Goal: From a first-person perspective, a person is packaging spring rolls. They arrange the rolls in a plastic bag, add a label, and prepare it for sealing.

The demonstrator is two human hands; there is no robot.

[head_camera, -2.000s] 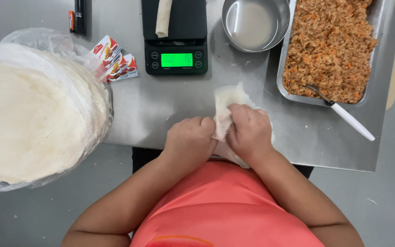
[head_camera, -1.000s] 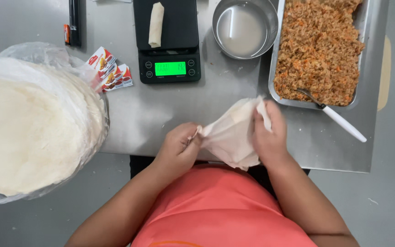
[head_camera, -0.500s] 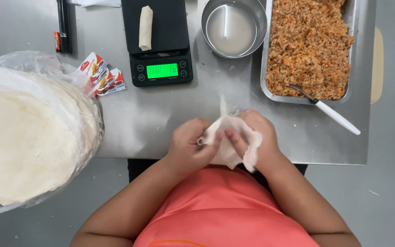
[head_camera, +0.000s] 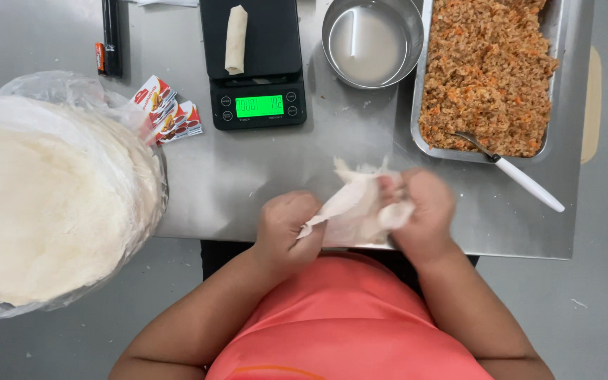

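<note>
Two hands share one thin wrapper sheet [head_camera: 352, 210] above the near edge of the steel table [head_camera: 248, 176]. We see the left hand [head_camera: 286, 226] pinching the sheet's lower left corner between thumb and curled fingers, and the right hand [head_camera: 420, 207] closed on its right side, fingers bunching the material. The sheet hangs crumpled between them, its long axis running from the left grip up and to the right, so it lies between the two hands and touches both; neither is nearer. Whether it rests on the table or is lifted clear, we cannot tell.

Counts, as we read them from the head view: one black scale [head_camera: 255, 63] with a lit green display, bearing one finished roll [head_camera: 235, 39] laid lengthwise away from the person; one round metal bowl [head_camera: 372, 42] of pale liquid beside it; one steel tray [head_camera: 490, 74] of orange-flecked minced filling at far right, with one white-handled spoon [head_camera: 522, 176] lying over its near rim; one large stack of round wrappers [head_camera: 51, 197] in clear plastic at left; a few small red-and-white sachets [head_camera: 167, 109] just beside that stack. The scale, bowl and tray stand well apart from both hands, beyond the sheet.
</note>
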